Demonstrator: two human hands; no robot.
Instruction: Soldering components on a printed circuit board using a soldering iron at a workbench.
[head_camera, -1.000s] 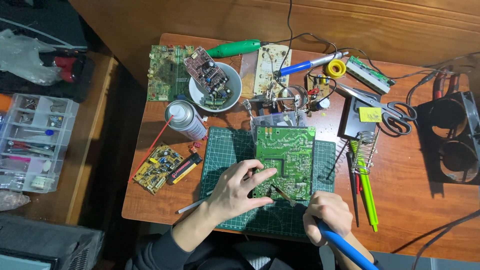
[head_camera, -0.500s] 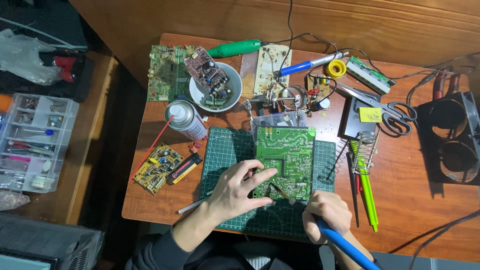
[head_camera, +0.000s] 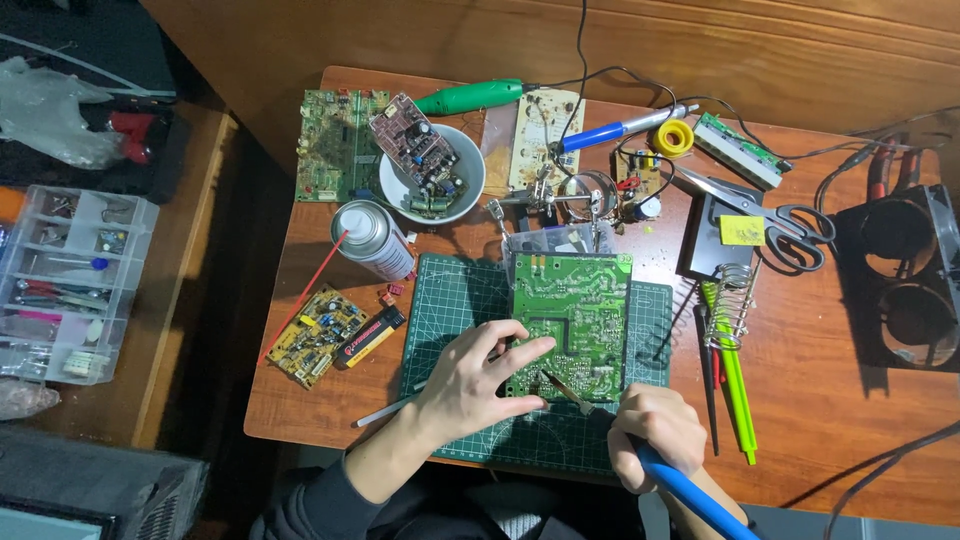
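On cutting mat (head_camera: 450, 300), green circuit board (head_camera: 575, 315) solder-side up.

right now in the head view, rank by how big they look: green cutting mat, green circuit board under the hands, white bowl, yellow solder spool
1. green cutting mat
2. green circuit board
3. white bowl
4. yellow solder spool
All lie on one table, so nearness hardly skews this.

Circuit board (head_camera: 573, 320) on cutting mat (head_camera: 450, 300), spray can (head_camera: 373, 240) left, scissors (head_camera: 775, 212) right.
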